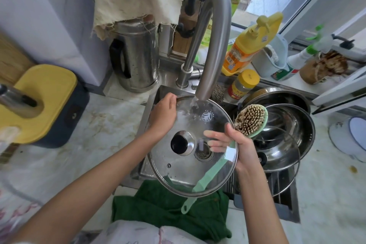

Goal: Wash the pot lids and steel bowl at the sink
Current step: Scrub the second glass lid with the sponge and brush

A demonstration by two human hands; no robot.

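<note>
A glass pot lid (178, 168) with a steel rim and black knob is held over the sink (146, 172), and water from the curved faucet (210, 49) hits its far edge. My left hand (163, 116) grips the lid's far left rim. My right hand (235, 144) holds the right rim, its fingers showing through the glass, and also holds a green scrub brush (250, 120) with its bristles up. A second glass lid (277, 156) lies in the steel bowl (297, 125) on the rack to the right.
A green cloth (168, 210) hangs over the sink's front edge. Detergent bottles (245, 49), a yellow-capped jar (242, 85) and a steel kettle (136, 55) stand behind the sink. A yellow and dark box (47, 103) sits on the left counter. A white dish (350, 136) is at the right.
</note>
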